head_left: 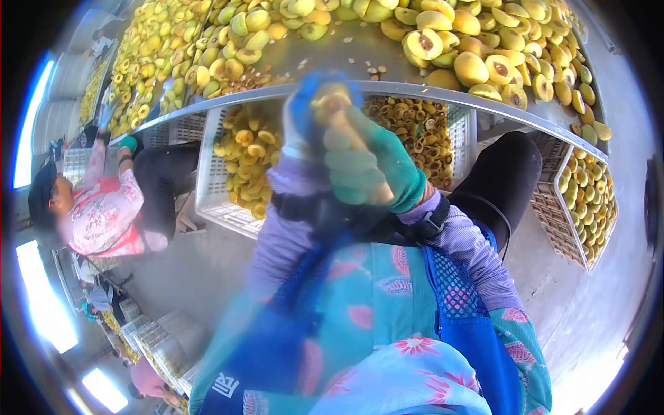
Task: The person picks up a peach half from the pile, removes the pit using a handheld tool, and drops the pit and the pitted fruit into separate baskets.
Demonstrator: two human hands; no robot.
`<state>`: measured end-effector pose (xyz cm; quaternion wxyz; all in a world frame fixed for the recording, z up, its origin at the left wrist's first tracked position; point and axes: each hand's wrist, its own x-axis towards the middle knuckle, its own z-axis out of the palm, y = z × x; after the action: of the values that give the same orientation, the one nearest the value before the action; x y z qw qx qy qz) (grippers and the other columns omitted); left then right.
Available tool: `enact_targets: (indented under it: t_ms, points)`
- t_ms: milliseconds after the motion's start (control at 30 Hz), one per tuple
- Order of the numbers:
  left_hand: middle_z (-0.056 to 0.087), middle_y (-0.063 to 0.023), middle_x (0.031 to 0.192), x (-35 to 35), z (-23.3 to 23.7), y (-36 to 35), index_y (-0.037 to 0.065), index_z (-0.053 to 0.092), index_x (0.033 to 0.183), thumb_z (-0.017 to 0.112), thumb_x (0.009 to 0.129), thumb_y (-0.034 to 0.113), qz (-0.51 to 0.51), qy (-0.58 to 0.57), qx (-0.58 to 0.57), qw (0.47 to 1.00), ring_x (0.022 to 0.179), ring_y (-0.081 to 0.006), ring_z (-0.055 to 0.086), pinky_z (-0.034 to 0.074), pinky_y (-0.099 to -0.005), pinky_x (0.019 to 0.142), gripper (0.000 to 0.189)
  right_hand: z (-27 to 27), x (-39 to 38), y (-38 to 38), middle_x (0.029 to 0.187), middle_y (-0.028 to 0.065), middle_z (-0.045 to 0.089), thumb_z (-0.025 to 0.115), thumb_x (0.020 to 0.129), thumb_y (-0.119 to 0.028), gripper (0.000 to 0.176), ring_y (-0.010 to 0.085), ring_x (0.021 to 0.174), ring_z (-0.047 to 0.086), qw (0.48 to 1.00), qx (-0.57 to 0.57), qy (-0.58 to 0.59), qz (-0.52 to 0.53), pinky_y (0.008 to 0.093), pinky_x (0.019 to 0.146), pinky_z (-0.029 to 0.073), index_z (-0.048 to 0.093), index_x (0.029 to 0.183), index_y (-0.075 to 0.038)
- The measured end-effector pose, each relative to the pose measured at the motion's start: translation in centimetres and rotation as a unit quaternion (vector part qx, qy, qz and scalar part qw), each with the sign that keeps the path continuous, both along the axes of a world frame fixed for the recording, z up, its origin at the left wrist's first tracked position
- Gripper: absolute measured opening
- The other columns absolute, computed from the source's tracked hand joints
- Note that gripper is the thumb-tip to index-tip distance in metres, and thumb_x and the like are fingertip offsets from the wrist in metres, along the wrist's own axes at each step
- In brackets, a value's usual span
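My left hand (302,114), in a blue and whitish glove, is smeared by motion at the metal table's near edge. It is closed around a yellow fruit half (332,104), whose brownish middle faces up. My right hand (360,155), in a green glove with pale fingers, presses close against the left. Its fingers are curled shut, and whatever lies inside them is hidden. Both hands are above two crates: one of yellow fruit pieces (250,162) and one of browner, hollowed pieces (418,131).
Heaps of halved yellow-green fruit (477,41) cover much of the metal table (346,59), with loose pits near its edge. Another fruit-filled crate (553,190) stands at right on the floor. A co-worker (104,207) sits at left, along the same table.
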<state>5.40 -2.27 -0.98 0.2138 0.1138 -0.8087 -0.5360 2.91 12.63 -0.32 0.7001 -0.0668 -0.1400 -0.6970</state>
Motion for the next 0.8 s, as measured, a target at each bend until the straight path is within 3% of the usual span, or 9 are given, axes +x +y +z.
enact_targets:
  t_ms: [100,167,233,333,533,600,700,767,800]
  points:
    - [0.067,-0.0047,0.085,4.5,1.3,-4.8,0.001,0.065,0.097,0.068,0.082,0.018,0.056,-0.043,-0.195,0.978,0.075,-0.0119,0.061,0.048,-0.0252,0.065,0.023,-2.0,-0.5,1.8,0.056,-0.0077,0.037,0.038,0.095,-0.052,0.039,0.0095,0.046,0.039,0.998,0.061,-0.003,0.011,0.0252,0.047,0.035,0.052,0.084,-0.018]
    - [0.067,-0.0054,0.086,2.7,1.5,-8.1,0.001,0.067,0.098,0.07,0.08,0.021,0.281,-0.154,0.045,0.946,0.075,-0.0124,0.061,0.048,-0.0255,0.067,0.027,-9.3,-1.0,2.4,0.058,-0.0074,0.038,0.04,0.095,-0.052,0.038,0.0094,0.047,0.039,0.987,0.15,-0.046,-0.02,0.0245,0.048,0.036,0.052,0.084,-0.018]
    - [0.068,-0.0059,0.085,-1.5,2.9,-6.6,0.0,0.068,0.098,0.07,0.08,0.025,0.195,-0.052,-0.243,0.949,0.075,-0.0136,0.061,0.048,-0.0264,0.068,0.031,-7.6,-0.7,3.5,0.06,-0.007,0.041,0.044,0.093,-0.052,0.035,0.0093,0.048,0.041,0.97,0.24,-0.019,-0.042,0.0241,0.047,0.037,0.053,0.085,-0.019]
    - [0.063,-0.0203,0.106,-10.8,5.1,1.7,0.004,0.062,0.112,0.066,0.076,0.046,0.089,-0.119,-0.237,0.96,0.102,-0.0295,0.06,0.045,-0.038,0.089,0.055,-5.7,-1.2,5.0,0.065,-0.005,0.045,0.047,0.093,-0.048,0.031,0.0096,0.051,0.043,0.911,0.346,0.077,-0.21,0.0248,0.046,0.038,0.054,0.088,-0.019]
    - [0.065,-0.0176,0.096,-17.5,-0.1,5.9,0.003,0.056,0.11,0.074,0.069,0.036,-0.052,-0.144,-0.331,0.931,0.092,-0.0297,0.063,0.049,-0.0371,0.082,0.055,-3.0,-4.8,6.6,0.072,0.0044,0.054,0.048,0.095,-0.034,0.027,0.0192,0.06,0.054,0.637,0.472,0.36,-0.492,0.0317,0.052,0.045,0.055,0.097,-0.008]
    - [0.064,-0.018,0.097,-14.7,1.3,3.5,0.002,0.056,0.107,0.074,0.069,0.031,-0.025,-0.14,-0.218,0.966,0.092,-0.0306,0.063,0.05,-0.0375,0.079,0.051,-3.6,-5.9,6.1,0.071,0.0093,0.056,0.049,0.094,-0.032,0.027,0.0265,0.061,0.056,0.429,0.47,0.537,-0.553,0.0357,0.055,0.047,0.056,0.097,-0.006]
    - [0.064,-0.0156,0.093,-10.4,0.2,0.1,0.002,0.058,0.109,0.069,0.077,0.017,-0.028,-0.011,0.033,0.999,0.085,-0.0216,0.064,0.053,-0.0302,0.074,0.037,-0.9,-4.8,3.4,0.074,0.0182,0.06,0.049,0.094,-0.029,0.028,0.0358,0.066,0.058,0.387,0.477,0.598,-0.515,0.0419,0.059,0.046,0.056,0.092,-0.003]
    - [0.064,-0.014,0.097,-7.1,0.7,-0.7,0.001,0.058,0.109,0.064,0.081,0.008,-0.085,0.124,-0.34,0.928,0.086,-0.0211,0.064,0.053,-0.0315,0.076,0.029,-0.7,-4.6,2.0,0.074,0.0191,0.06,0.048,0.094,-0.031,0.03,0.0357,0.067,0.059,0.356,0.442,0.664,-0.487,0.0427,0.06,0.045,0.056,0.09,-0.002]
    - [0.064,-0.0139,0.099,-6.2,1.2,-0.2,0.0,0.057,0.111,0.062,0.083,0.005,-0.124,0.114,-0.315,0.934,0.088,-0.0215,0.064,0.053,-0.0324,0.077,0.03,-1.9,-4.6,1.3,0.073,0.0197,0.06,0.048,0.095,-0.033,0.033,0.0368,0.066,0.059,0.337,0.405,0.688,-0.499,0.0431,0.059,0.044,0.056,0.09,-0.001]
